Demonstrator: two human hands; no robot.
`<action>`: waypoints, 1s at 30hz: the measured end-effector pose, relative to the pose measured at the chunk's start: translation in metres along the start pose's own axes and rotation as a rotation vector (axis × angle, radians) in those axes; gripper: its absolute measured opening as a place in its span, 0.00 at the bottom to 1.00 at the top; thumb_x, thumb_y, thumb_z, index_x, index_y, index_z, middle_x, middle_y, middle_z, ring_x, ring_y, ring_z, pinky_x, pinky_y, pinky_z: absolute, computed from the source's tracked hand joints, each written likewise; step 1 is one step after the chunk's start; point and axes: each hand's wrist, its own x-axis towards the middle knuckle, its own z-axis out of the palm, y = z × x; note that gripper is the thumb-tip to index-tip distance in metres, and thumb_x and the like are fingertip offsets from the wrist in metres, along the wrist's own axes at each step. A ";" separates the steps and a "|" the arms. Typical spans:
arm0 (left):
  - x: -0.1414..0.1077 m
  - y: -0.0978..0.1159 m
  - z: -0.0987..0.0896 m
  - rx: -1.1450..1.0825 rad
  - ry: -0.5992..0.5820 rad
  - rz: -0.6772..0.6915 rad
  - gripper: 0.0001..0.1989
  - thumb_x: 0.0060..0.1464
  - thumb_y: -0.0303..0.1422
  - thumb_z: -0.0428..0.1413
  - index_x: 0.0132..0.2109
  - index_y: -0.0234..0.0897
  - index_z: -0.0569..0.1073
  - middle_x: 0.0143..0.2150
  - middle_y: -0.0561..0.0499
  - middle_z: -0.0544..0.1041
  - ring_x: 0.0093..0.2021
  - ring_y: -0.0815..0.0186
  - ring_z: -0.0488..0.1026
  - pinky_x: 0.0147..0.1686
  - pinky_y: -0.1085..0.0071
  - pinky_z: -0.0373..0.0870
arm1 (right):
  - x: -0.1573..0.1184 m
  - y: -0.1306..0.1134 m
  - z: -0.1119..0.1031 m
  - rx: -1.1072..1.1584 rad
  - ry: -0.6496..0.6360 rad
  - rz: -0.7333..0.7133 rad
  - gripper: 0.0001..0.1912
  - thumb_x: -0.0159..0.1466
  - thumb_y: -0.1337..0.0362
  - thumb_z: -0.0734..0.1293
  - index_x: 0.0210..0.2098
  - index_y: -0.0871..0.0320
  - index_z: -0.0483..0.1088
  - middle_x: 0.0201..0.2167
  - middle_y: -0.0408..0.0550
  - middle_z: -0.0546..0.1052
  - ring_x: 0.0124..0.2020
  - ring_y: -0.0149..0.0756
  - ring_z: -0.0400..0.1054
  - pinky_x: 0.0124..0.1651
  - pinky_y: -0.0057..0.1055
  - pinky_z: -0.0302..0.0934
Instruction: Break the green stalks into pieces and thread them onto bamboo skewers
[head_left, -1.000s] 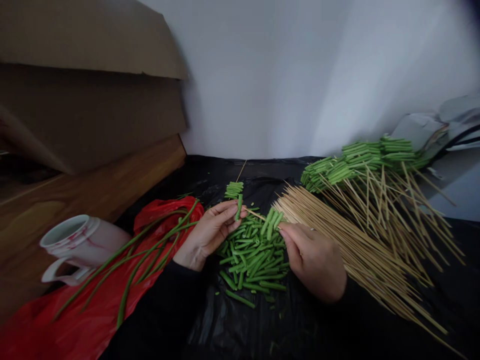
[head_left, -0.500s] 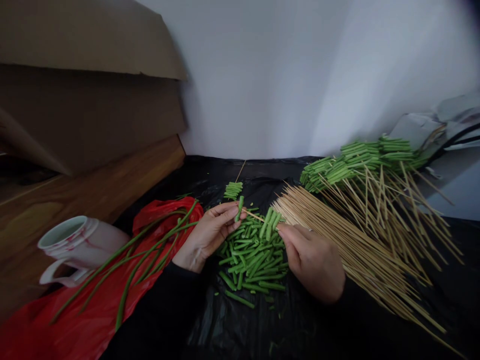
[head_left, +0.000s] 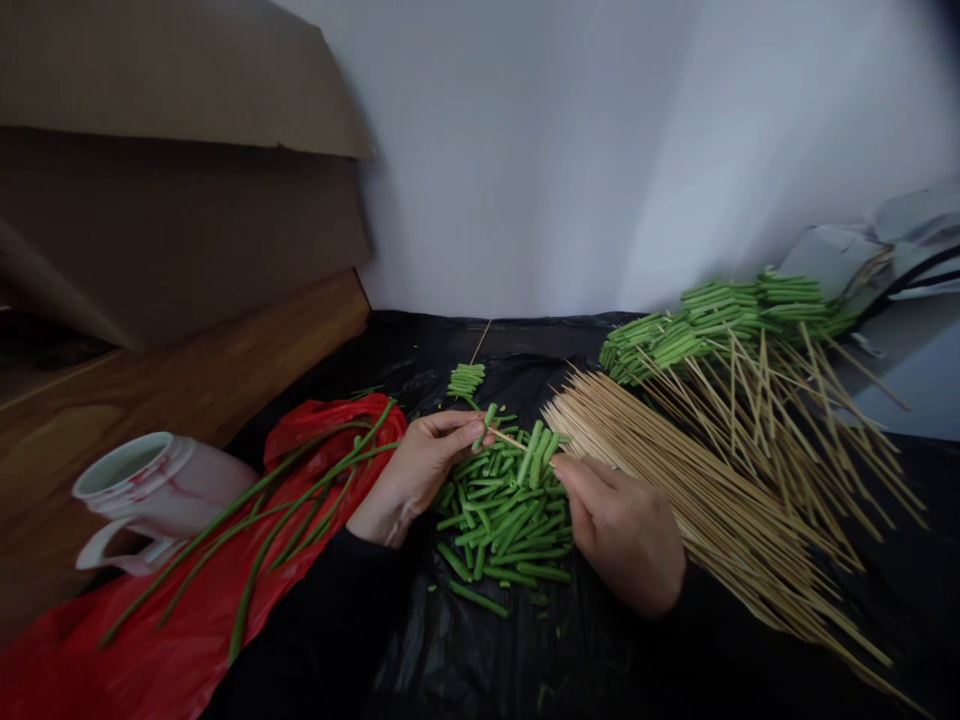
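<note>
Between my left thumb and fingers is a short piece of green stem (head_left: 489, 420), pinched near the tip of a thin bamboo skewer (head_left: 508, 437). My left hand (head_left: 427, 460) is closed on that piece. My right hand (head_left: 626, 520) is shut around the skewer just behind a few green pieces (head_left: 538, 453) lined up across it. The skewer runs slantwise between both hands. Underneath lies a heap of cut green stem pieces (head_left: 517, 530). Beyond my left hand rests a loaded skewer (head_left: 466, 380), its bare stick pointing to the wall.
Bare bamboo skewers (head_left: 675, 470) lie in a large bundle at the right. Loaded skewers (head_left: 720, 315) are stacked behind them. Long uncut stems (head_left: 300, 510) lie on a red plastic bag (head_left: 292, 570) beside a white mug (head_left: 165, 485). A cardboard box (head_left: 187, 210) stands at upper left.
The green piece in my left hand has tilted and come lower, closer against the skewer's tip. My right hand has shifted slightly left with the skewer.
</note>
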 end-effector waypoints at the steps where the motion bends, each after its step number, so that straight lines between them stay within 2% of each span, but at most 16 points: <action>1: 0.000 0.000 0.001 0.011 0.008 0.001 0.15 0.37 0.33 0.73 0.34 0.32 0.82 0.31 0.49 0.82 0.32 0.68 0.77 0.39 0.73 0.72 | -0.001 0.000 0.000 0.003 -0.010 0.005 0.17 0.68 0.72 0.56 0.45 0.61 0.75 0.30 0.49 0.79 0.29 0.36 0.74 0.30 0.31 0.60; 9: -0.002 0.001 0.003 0.015 0.024 0.016 0.15 0.38 0.34 0.72 0.35 0.33 0.81 0.32 0.50 0.81 0.34 0.68 0.77 0.40 0.72 0.72 | 0.000 -0.001 0.001 0.036 0.000 0.013 0.17 0.68 0.72 0.56 0.46 0.61 0.75 0.32 0.50 0.80 0.30 0.35 0.75 0.34 0.30 0.64; 13: -0.002 0.000 0.001 0.024 -0.001 -0.011 0.14 0.40 0.35 0.71 0.34 0.33 0.81 0.32 0.49 0.81 0.33 0.70 0.75 0.37 0.74 0.71 | 0.001 -0.001 0.000 0.044 0.019 0.006 0.17 0.68 0.72 0.56 0.46 0.61 0.75 0.31 0.50 0.79 0.30 0.36 0.75 0.35 0.30 0.65; 17: -0.002 -0.001 0.000 0.024 -0.024 0.018 0.12 0.41 0.35 0.71 0.33 0.33 0.82 0.32 0.49 0.80 0.33 0.70 0.74 0.37 0.75 0.71 | 0.001 -0.001 0.000 0.045 0.021 0.004 0.17 0.68 0.72 0.56 0.46 0.62 0.75 0.30 0.50 0.79 0.29 0.36 0.74 0.33 0.30 0.64; 30: -0.004 -0.004 0.007 0.046 -0.023 0.044 0.12 0.43 0.37 0.70 0.32 0.32 0.82 0.32 0.49 0.79 0.33 0.71 0.73 0.38 0.75 0.70 | -0.002 -0.001 0.003 0.070 -0.004 0.037 0.17 0.68 0.72 0.55 0.44 0.63 0.74 0.30 0.51 0.78 0.33 0.39 0.75 0.38 0.32 0.66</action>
